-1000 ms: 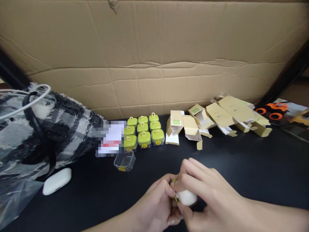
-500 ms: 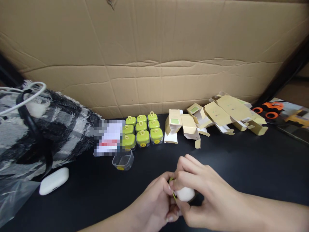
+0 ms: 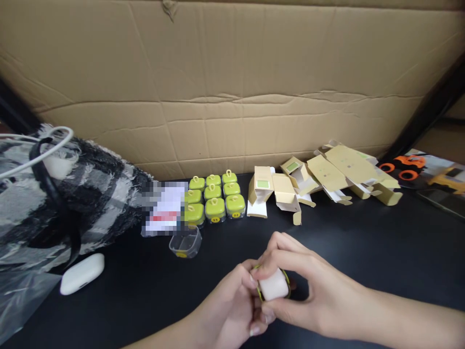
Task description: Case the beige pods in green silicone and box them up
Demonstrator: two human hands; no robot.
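Note:
Both hands meet above the dark table. My left hand (image 3: 238, 298) is closed on the left edge of a green lid, its fingertips partly hidden. My right hand (image 3: 308, 286) curves over it from the right, thumb below and fingers above. Inside the lid's green rim (image 3: 286, 277) sits a white rounded block (image 3: 274, 285), facing up. Beyond my left hand stands a clear plastic container (image 3: 186, 242), open at the top, with a yellow sticker. Behind it several small clear containers with green lids (image 3: 215, 207) and yellow loops stand in rows.
Opened cardboard boxes (image 3: 286, 189) and flattened ones (image 3: 343, 169) lie at the back right. At left are a white earbud case (image 3: 83, 274), a clear plastic bag (image 3: 25, 300) and a fringed checked cloth (image 3: 101, 189). A cardboard wall (image 3: 232, 72) closes the back. An orange toy picture (image 3: 409, 167) lies far right.
The green lid has turned in my hands, so more of its rim and the white block faces up. My right fingers and thumb have shifted slightly around it.

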